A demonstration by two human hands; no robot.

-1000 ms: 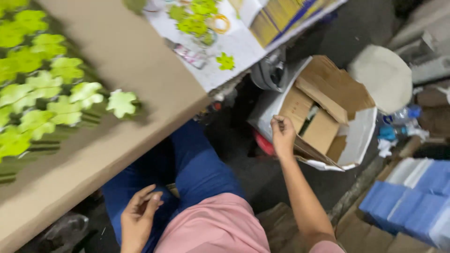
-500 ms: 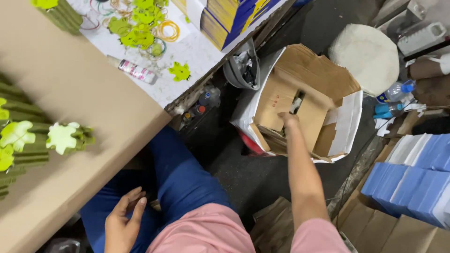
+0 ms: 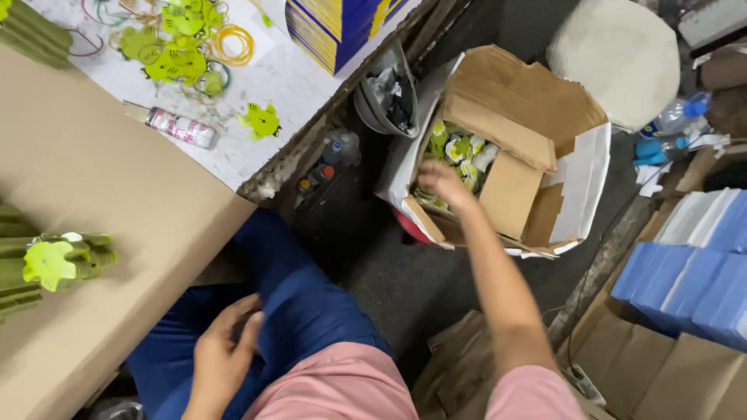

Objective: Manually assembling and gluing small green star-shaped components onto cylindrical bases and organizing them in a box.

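right hand [image 3: 443,184] is reached into the cardboard box [image 3: 545,132] at upper right, fingers blurred, grip cannot be told | yellow-green pieces [image 3: 459,152] are seen inside | left hand [image 3: 226,354] is rested open on blue trousers [image 3: 303,311], lower left

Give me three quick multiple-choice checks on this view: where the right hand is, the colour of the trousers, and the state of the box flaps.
1. Where is the right hand?
A. In the cardboard box
B. On the table
C. On the blue stack

2. What colour are the trousers under the left hand?
A. Green
B. Blue
C. White

3. How are the box flaps?
A. Taped shut
B. Open
C. Cut off

A: the hand reaches over the green and white pieces inside.
B: the lap is dark blue.
B: the flaps stand up and fold aside.
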